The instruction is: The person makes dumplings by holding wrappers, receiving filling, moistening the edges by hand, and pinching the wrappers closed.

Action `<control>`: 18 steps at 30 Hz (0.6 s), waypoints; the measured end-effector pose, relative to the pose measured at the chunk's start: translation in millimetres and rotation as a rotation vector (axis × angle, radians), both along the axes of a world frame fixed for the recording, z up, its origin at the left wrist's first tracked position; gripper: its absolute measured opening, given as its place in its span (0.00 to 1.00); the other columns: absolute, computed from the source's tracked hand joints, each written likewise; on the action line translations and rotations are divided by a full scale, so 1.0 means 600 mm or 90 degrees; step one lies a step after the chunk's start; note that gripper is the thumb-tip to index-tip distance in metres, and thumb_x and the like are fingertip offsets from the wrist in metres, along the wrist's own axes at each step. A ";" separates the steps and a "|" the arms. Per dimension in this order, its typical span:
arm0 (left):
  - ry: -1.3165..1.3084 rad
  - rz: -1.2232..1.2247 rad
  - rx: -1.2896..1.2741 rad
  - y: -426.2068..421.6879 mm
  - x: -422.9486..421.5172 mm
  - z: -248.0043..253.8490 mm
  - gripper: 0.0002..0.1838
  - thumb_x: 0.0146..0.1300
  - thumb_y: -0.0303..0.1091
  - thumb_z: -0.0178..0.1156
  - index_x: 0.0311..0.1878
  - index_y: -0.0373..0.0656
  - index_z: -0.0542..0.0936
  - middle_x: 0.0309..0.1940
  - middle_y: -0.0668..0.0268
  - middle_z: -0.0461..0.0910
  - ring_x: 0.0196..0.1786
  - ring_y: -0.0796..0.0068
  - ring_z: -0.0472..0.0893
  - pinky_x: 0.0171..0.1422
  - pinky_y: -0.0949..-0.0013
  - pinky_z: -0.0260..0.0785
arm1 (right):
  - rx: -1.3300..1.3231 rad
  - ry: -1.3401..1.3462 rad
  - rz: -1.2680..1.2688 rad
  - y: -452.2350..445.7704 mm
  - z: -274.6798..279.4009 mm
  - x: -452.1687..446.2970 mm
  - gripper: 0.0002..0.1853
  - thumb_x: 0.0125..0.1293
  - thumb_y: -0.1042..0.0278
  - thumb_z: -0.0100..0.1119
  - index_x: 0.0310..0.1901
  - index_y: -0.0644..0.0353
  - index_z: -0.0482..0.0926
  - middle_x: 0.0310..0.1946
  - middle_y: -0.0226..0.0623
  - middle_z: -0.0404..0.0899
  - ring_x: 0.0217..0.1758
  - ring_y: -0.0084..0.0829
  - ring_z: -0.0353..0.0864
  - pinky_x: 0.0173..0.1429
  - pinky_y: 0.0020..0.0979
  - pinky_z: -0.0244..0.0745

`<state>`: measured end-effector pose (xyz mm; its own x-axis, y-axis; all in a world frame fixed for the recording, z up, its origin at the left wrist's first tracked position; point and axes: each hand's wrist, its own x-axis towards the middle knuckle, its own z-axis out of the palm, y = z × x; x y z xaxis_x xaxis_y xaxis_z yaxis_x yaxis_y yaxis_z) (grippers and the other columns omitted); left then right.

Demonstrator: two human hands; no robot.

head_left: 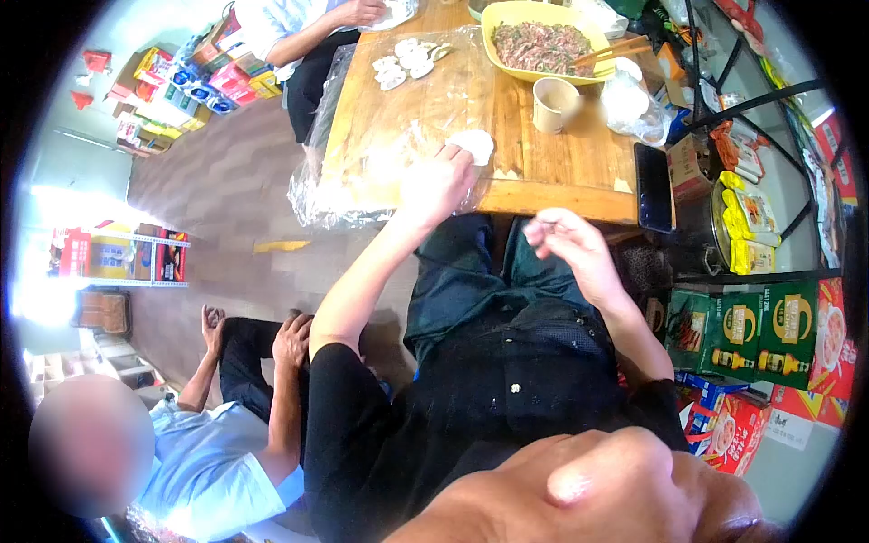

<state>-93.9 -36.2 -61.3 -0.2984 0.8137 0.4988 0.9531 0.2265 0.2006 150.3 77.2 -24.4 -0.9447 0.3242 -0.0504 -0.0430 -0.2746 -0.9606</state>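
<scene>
The left hand reaches over the near part of the wooden table, its fingers bent and their tips at the near left edge of 1 pale dough disc. Whether they pinch the disc or only rest against it cannot be told. The disc lies flat just beyond those fingertips, and the bare wood below probably serves as a firm backing for a soft, floppy piece.

The right hand hangs over the lap, nearer the body than the left, its fingers loosely curled with no object visible in them; it probably keeps off the table so that only 1 hand presses on the dough.

Farther out and to the left of the left hand, dumplings sit in a loose cluster, probably grouped to leave the nearer surface free for handling. Clear plastic film borders the table on that side, likely against sticking and mess. Beyond and to the right of the left hand, a yellow bowl holds minced filling, with chopsticks leaning out rightward, likely for an easy grasp. A paper cup stands between bowl and right hand.
</scene>
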 end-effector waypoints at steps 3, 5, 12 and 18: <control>-0.107 0.005 0.020 -0.005 0.003 0.019 0.04 0.55 0.28 0.61 0.34 0.41 0.79 0.33 0.59 0.79 0.41 0.58 0.79 0.46 0.59 0.72 | 0.501 0.026 -0.115 -0.004 -0.002 -0.066 0.26 0.62 0.72 0.60 0.62 0.65 0.68 0.62 0.46 0.69 0.65 0.40 0.69 0.66 0.36 0.67; -0.177 -0.007 0.023 -0.006 0.011 0.041 0.04 0.56 0.28 0.61 0.35 0.41 0.80 0.33 0.58 0.79 0.41 0.57 0.80 0.47 0.59 0.72 | 0.691 0.047 -0.145 0.007 -0.003 -0.105 0.33 0.59 0.69 0.63 0.66 0.64 0.64 0.66 0.50 0.63 0.70 0.47 0.62 0.73 0.43 0.58; -0.127 0.025 0.032 -0.032 -0.004 0.063 0.07 0.55 0.27 0.62 0.38 0.43 0.81 0.35 0.61 0.80 0.44 0.59 0.80 0.49 0.61 0.72 | 0.777 0.046 -0.181 0.033 -0.006 -0.167 0.30 0.58 0.70 0.64 0.63 0.61 0.67 0.64 0.46 0.65 0.69 0.47 0.63 0.72 0.43 0.60; -0.028 -0.010 -0.033 -0.017 0.000 0.032 0.14 0.51 0.29 0.64 0.43 0.43 0.81 0.43 0.64 0.79 0.49 0.62 0.78 0.51 0.63 0.73 | 0.859 0.052 -0.104 0.040 -0.019 -0.181 0.22 0.57 0.74 0.63 0.56 0.59 0.76 0.59 0.43 0.70 0.66 0.45 0.66 0.69 0.41 0.63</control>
<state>-94.1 -46.3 -41.9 -0.3052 0.8434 0.4422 0.9475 0.2223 0.2299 41.6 101.1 -35.7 -0.8763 0.1836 0.4455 -0.0533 0.8819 -0.4683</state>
